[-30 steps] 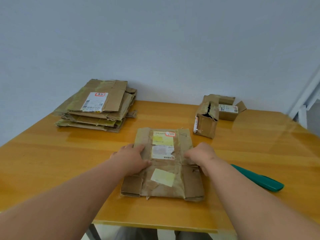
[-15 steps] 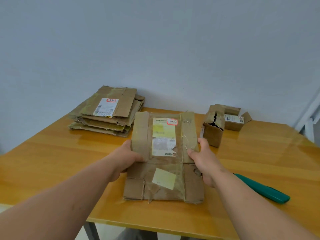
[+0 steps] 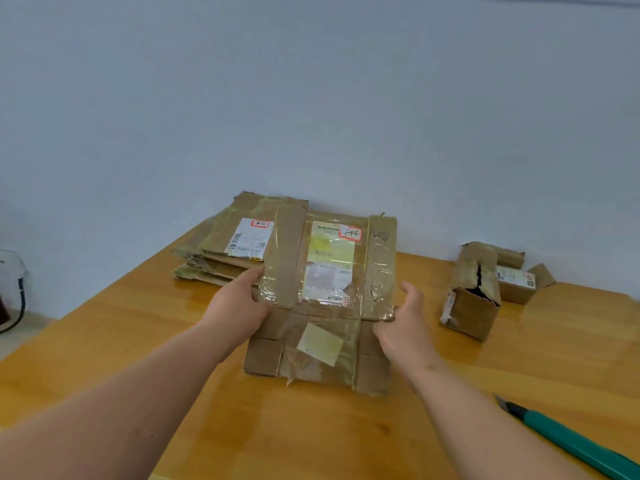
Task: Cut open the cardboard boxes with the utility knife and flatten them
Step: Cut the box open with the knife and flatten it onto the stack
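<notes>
A flattened, taped cardboard box (image 3: pixel 325 306) with a yellow-white label is held up off the table, tilted with its far end raised. My left hand (image 3: pixel 239 303) grips its left edge and my right hand (image 3: pixel 403 323) grips its right edge. Behind it at the back left lies a stack of flattened boxes (image 3: pixel 225 251). Two small unflattened boxes stand at the right: a split-open one (image 3: pixel 471 299) and a labelled one (image 3: pixel 516 278) behind it. The green utility knife (image 3: pixel 571 441) lies on the table at the lower right, blade end pointing up-left.
The wooden table (image 3: pixel 104 334) meets a plain wall at the back. A dark and white object (image 3: pixel 12 289) stands on the floor beyond the table's left edge.
The flattened box, pressed flat on the table a second ago, has been lifted by both hands and carried away from me towards the stack at the back left.
</notes>
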A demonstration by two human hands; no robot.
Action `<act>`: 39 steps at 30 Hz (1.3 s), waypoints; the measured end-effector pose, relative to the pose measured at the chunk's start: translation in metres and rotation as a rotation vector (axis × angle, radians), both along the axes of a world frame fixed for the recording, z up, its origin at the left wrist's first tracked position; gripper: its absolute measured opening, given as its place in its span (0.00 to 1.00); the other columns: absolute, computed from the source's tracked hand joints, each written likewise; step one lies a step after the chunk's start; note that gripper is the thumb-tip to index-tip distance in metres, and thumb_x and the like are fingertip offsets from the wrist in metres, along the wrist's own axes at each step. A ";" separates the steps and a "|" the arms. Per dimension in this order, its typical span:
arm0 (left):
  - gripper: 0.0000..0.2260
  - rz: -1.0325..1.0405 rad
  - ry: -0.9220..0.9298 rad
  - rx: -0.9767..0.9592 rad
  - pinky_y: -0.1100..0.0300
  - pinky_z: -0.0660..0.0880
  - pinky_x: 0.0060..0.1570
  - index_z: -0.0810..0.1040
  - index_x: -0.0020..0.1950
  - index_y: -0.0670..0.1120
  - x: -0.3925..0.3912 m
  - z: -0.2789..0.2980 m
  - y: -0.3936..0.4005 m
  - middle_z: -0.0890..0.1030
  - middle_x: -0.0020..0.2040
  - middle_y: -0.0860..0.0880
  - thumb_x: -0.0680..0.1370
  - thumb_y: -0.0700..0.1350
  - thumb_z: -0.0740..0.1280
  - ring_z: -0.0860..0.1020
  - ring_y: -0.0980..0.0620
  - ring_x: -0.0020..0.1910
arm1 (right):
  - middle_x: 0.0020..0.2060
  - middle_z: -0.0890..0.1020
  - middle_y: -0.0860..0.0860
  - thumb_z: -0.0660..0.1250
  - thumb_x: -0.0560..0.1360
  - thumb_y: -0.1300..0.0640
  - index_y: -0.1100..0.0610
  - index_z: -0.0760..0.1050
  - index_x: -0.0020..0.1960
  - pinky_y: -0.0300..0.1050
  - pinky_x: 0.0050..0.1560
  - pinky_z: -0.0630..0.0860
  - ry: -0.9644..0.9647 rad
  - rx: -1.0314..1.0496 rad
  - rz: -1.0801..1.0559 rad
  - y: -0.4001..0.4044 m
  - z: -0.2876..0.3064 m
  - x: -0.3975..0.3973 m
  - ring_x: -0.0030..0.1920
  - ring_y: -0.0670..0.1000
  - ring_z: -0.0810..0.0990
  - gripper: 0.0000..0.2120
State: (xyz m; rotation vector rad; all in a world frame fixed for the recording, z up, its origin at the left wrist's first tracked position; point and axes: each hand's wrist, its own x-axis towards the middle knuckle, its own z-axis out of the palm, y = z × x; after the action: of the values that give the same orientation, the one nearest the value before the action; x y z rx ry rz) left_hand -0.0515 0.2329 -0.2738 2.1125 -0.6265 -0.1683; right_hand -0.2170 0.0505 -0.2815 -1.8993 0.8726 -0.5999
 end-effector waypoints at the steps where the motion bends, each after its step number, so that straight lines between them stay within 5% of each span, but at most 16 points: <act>1: 0.28 0.008 -0.005 0.006 0.61 0.70 0.33 0.64 0.75 0.57 0.009 0.004 0.002 0.78 0.38 0.53 0.77 0.43 0.68 0.77 0.54 0.38 | 0.44 0.80 0.47 0.66 0.76 0.66 0.46 0.50 0.75 0.33 0.27 0.68 -0.017 -0.032 -0.009 0.001 0.004 0.009 0.38 0.46 0.79 0.36; 6: 0.33 0.105 -0.018 -0.035 0.57 0.73 0.30 0.53 0.76 0.58 0.060 0.034 0.009 0.78 0.39 0.49 0.77 0.45 0.67 0.78 0.50 0.36 | 0.45 0.78 0.44 0.65 0.79 0.60 0.43 0.63 0.60 0.39 0.33 0.73 -0.094 -0.141 0.016 0.004 0.030 0.064 0.40 0.44 0.79 0.18; 10: 0.18 0.202 -0.170 -0.024 0.53 0.75 0.32 0.63 0.63 0.54 0.105 0.057 0.007 0.78 0.41 0.48 0.77 0.46 0.66 0.77 0.50 0.37 | 0.48 0.75 0.38 0.64 0.80 0.57 0.46 0.72 0.53 0.34 0.43 0.68 -0.105 -0.268 0.063 0.004 0.047 0.116 0.52 0.45 0.75 0.06; 12: 0.12 0.205 -0.221 0.013 0.55 0.73 0.36 0.68 0.61 0.54 0.130 0.066 0.002 0.78 0.48 0.50 0.78 0.46 0.64 0.76 0.51 0.41 | 0.51 0.75 0.41 0.64 0.79 0.57 0.47 0.72 0.56 0.35 0.46 0.69 -0.116 -0.284 0.088 0.003 0.055 0.141 0.56 0.46 0.75 0.08; 16: 0.23 0.081 -0.168 0.079 0.57 0.71 0.42 0.69 0.71 0.52 0.171 0.078 -0.011 0.72 0.57 0.51 0.75 0.45 0.66 0.73 0.49 0.49 | 0.65 0.71 0.51 0.70 0.73 0.57 0.54 0.66 0.72 0.50 0.62 0.75 -0.057 -0.240 0.195 -0.003 0.068 0.189 0.63 0.51 0.73 0.29; 20: 0.25 0.002 -0.337 0.276 0.55 0.71 0.52 0.71 0.69 0.45 0.204 0.076 -0.025 0.72 0.63 0.44 0.73 0.47 0.70 0.74 0.43 0.56 | 0.70 0.65 0.54 0.72 0.73 0.50 0.54 0.58 0.78 0.58 0.67 0.71 0.066 -0.290 0.281 -0.013 0.061 0.229 0.68 0.55 0.70 0.39; 23: 0.30 0.032 -0.323 0.461 0.51 0.67 0.63 0.63 0.76 0.50 0.230 0.057 -0.032 0.58 0.76 0.43 0.76 0.52 0.68 0.68 0.41 0.68 | 0.76 0.60 0.53 0.66 0.73 0.37 0.47 0.56 0.77 0.65 0.71 0.60 0.375 -0.477 0.279 -0.023 0.038 0.250 0.74 0.58 0.61 0.38; 26: 0.25 0.034 -0.342 0.643 0.47 0.66 0.67 0.61 0.76 0.58 0.238 0.027 -0.041 0.45 0.79 0.51 0.79 0.48 0.61 0.60 0.41 0.73 | 0.80 0.46 0.49 0.54 0.71 0.27 0.42 0.59 0.76 0.68 0.71 0.47 0.604 -0.663 0.273 -0.033 0.011 0.257 0.77 0.59 0.48 0.37; 30: 0.20 -0.050 -0.435 0.735 0.47 0.64 0.66 0.64 0.73 0.58 0.237 0.007 -0.047 0.59 0.76 0.56 0.82 0.47 0.51 0.60 0.45 0.70 | 0.79 0.56 0.46 0.42 0.71 0.25 0.44 0.57 0.77 0.66 0.70 0.43 0.517 -0.779 0.290 -0.041 -0.012 0.255 0.78 0.55 0.50 0.40; 36: 0.37 -0.074 -0.419 0.860 0.42 0.46 0.72 0.47 0.79 0.55 0.226 -0.003 -0.042 0.46 0.80 0.56 0.74 0.71 0.39 0.46 0.51 0.78 | 0.80 0.49 0.45 0.40 0.76 0.28 0.47 0.51 0.79 0.64 0.72 0.34 0.512 -0.698 0.315 -0.034 -0.022 0.245 0.79 0.51 0.44 0.37; 39: 0.38 -0.037 -0.523 0.889 0.40 0.41 0.72 0.48 0.79 0.54 0.219 0.004 -0.041 0.41 0.80 0.54 0.73 0.71 0.36 0.38 0.49 0.78 | 0.79 0.49 0.44 0.45 0.79 0.33 0.45 0.58 0.76 0.63 0.73 0.39 0.367 -0.726 0.259 -0.033 -0.018 0.231 0.78 0.50 0.45 0.30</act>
State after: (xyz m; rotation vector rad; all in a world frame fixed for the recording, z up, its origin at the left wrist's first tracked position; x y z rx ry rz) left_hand 0.1675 0.1917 -0.2700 3.0446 -1.0265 0.1250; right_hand 0.0136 0.0178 -0.2994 -2.7958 0.6522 -0.4426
